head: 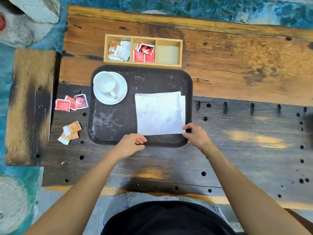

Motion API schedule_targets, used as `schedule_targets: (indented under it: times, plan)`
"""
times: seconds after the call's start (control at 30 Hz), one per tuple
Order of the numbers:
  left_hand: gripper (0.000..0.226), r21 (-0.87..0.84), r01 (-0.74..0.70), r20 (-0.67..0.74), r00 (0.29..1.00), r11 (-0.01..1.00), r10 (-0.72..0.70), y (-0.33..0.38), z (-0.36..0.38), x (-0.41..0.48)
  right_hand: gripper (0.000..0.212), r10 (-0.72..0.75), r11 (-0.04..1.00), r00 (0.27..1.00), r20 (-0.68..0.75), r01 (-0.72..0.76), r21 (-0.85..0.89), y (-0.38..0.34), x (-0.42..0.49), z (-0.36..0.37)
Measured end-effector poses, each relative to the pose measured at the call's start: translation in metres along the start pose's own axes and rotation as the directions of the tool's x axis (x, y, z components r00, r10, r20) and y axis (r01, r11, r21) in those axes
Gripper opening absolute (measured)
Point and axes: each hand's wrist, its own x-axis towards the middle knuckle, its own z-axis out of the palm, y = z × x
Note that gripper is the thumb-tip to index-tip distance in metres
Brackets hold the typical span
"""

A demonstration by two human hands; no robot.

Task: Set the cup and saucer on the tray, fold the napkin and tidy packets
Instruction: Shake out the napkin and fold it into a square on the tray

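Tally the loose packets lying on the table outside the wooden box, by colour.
Red packets on the table left of the tray: 3
Orange-and-white packets nearer the table's front edge: 2
Total: 5

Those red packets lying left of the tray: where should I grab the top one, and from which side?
Take the red packets' uppermost one, the tilted one nearest the tray, by its raised near edge, coming from above with a pinch. They lie flat and overlapping on the table, so a side approach would likely just push the pile. The left hand is closer.
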Motion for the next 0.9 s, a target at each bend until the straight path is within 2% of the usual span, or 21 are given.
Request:
schedule_targets:
  times: [0.07,0.17,0.23,0.3,0.37,0.43,0.57,0.7,0.9]
  plan:
    - [0.026,-0.108,0.032,-0.152,0.987,0.994,-0.049,-0.001,-0.003,0.005,0.025,-0.062,0.991,0.990,-0.125,0.045,-0.128,-0.005,0.004,0.003]
    - [0.029,-0.295,0.099,-0.308,0.932,0.950,-0.193,0.000,-0.015,0.020,0.026,-0.089,0.993,0.972,-0.216,0.069,-0.097,-0.023,0.021,-0.001]
    - [0.029,-0.536,0.162,-0.271,0.896,0.828,-0.351,0.003,-0.024,0.030,0.031,-0.051,0.999,0.977,-0.206,0.047,-0.023,-0.041,0.037,-0.007]
    - [0.028,-0.673,0.227,-0.151,0.889,0.704,-0.432,0.005,-0.028,0.038,0.034,0.024,0.996,0.986,-0.168,-0.009,0.088,-0.058,0.053,-0.012]
    - [0.028,-0.709,0.269,-0.059,0.899,0.652,-0.434,0.006,-0.028,0.043,0.038,0.121,0.975,0.984,-0.131,-0.093,0.203,-0.070,0.067,-0.015]
    - [0.027,-0.720,0.281,-0.038,0.897,0.635,-0.441,0.007,-0.023,0.045,0.039,0.168,0.961,0.976,-0.136,-0.131,0.245,-0.076,0.079,-0.017]
    - [0.021,-0.717,0.284,-0.074,0.877,0.637,-0.474,0.004,-0.010,0.050,0.015,0.150,0.984,0.977,-0.154,-0.133,0.115,-0.084,0.093,-0.023]
    - [0.012,-0.699,0.267,-0.099,0.882,0.663,-0.460,0.002,-0.002,0.053,0.011,0.124,0.991,0.974,-0.188,-0.129,-0.017,-0.083,0.094,-0.034]
    - [0.021,-0.673,0.216,-0.122,0.911,0.708,-0.394,0.004,0.003,0.055,0.017,0.206,0.975,0.954,-0.218,-0.182,0.127,-0.059,0.076,-0.041]
